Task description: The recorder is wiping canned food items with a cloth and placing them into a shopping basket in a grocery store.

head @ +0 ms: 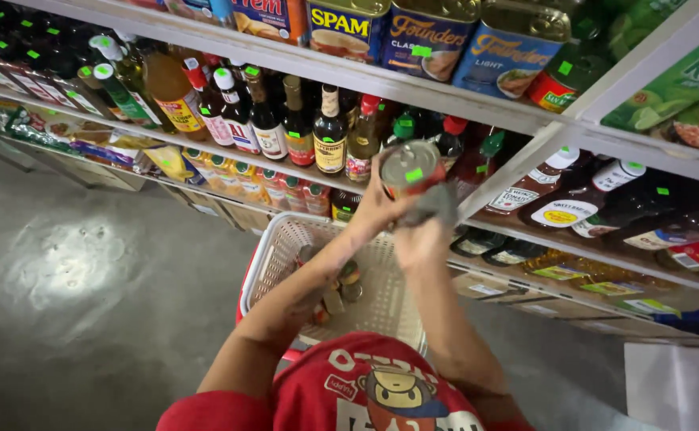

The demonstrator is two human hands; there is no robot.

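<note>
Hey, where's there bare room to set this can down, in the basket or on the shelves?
The basket has bare mesh along its left and near sides, around the few cans bunched mid-floor. The bottle shelf is packed edge to edge. Both hands, left hand and right hand, hold the can with a cloth.

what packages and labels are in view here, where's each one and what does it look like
Round can: held up in both hands, silver lid, green sticker.
Rectangular tins: top shelf, blue and yellow labels, food pictures.
Sauce bottles: middle shelf, dark glass, red and white caps.
Squeeze bottles: right shelf, brown, white caps.
Green price stickers: on tins and caps.
Basket: below, white mesh, small cans inside.
</note>
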